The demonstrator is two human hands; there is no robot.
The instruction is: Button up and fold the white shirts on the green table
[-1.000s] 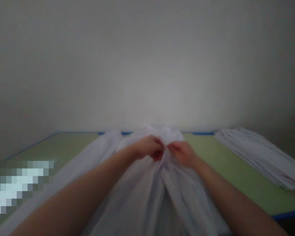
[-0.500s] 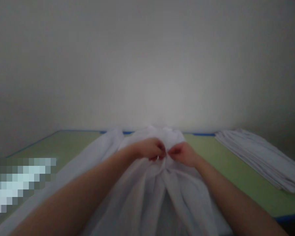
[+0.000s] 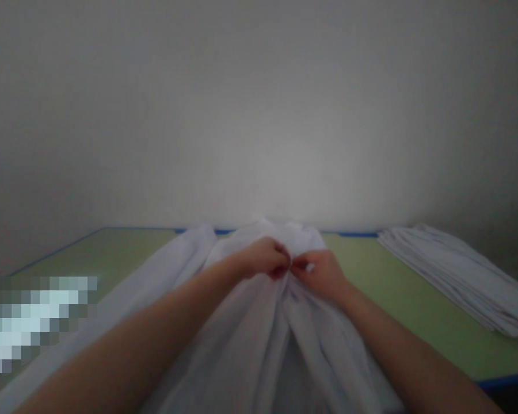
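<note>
A thin white cloth (image 3: 242,339) lies in long folds down the middle of a green table (image 3: 397,293) with a blue edge. My left hand (image 3: 265,259) and my right hand (image 3: 319,270) meet at the cloth's far end. Both have their fingers closed in a pinch on a gathered bit of the white cloth. The fingertips almost touch each other. My forearms reach in from the bottom of the view over the cloth.
A flat stack of folded white cloths (image 3: 457,276) lies at the right of the table. A plain pale wall (image 3: 259,115) rises right behind the table's far edge. A blurred patch sits at the lower left.
Both hands stayed at the same spot on the cloth, with only small finger movements. The right hand has shifted slightly toward the left hand.
</note>
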